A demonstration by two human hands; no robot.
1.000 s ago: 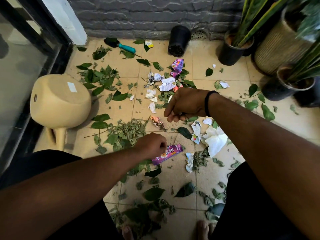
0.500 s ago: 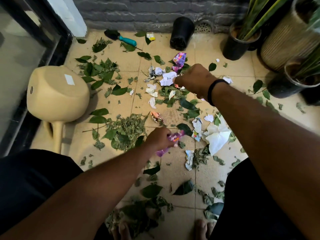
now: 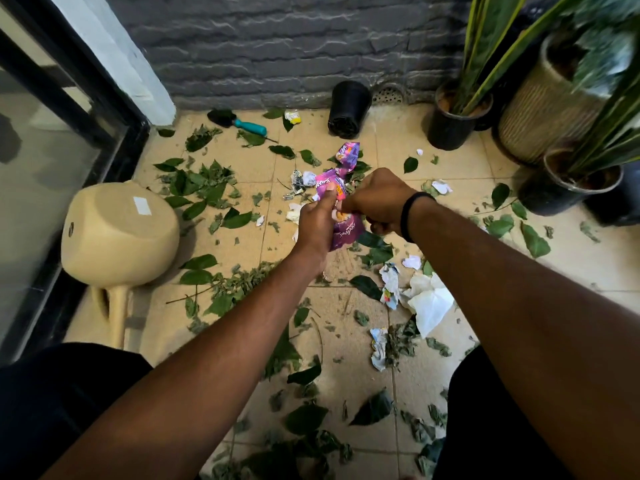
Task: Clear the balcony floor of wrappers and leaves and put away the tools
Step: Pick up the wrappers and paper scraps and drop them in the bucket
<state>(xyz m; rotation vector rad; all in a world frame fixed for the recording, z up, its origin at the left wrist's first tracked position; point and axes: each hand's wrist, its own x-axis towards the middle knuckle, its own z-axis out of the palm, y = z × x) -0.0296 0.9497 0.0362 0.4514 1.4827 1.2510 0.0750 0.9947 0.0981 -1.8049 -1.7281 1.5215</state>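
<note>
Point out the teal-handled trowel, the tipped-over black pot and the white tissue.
teal-handled trowel (image 3: 250, 126): head view, on the teal handle.
tipped-over black pot (image 3: 348, 107): head view, on its side wall.
white tissue (image 3: 431, 304): head view, on the middle of the crumpled sheet.

Glossy purple foil wrapper (image 3: 346, 233) in the grip; matt beige floor tiles (image 3: 433, 161) below; rough grey stone wall (image 3: 277, 46) beyond; crumpled white paper (image 3: 431, 303) nearer.
</note>
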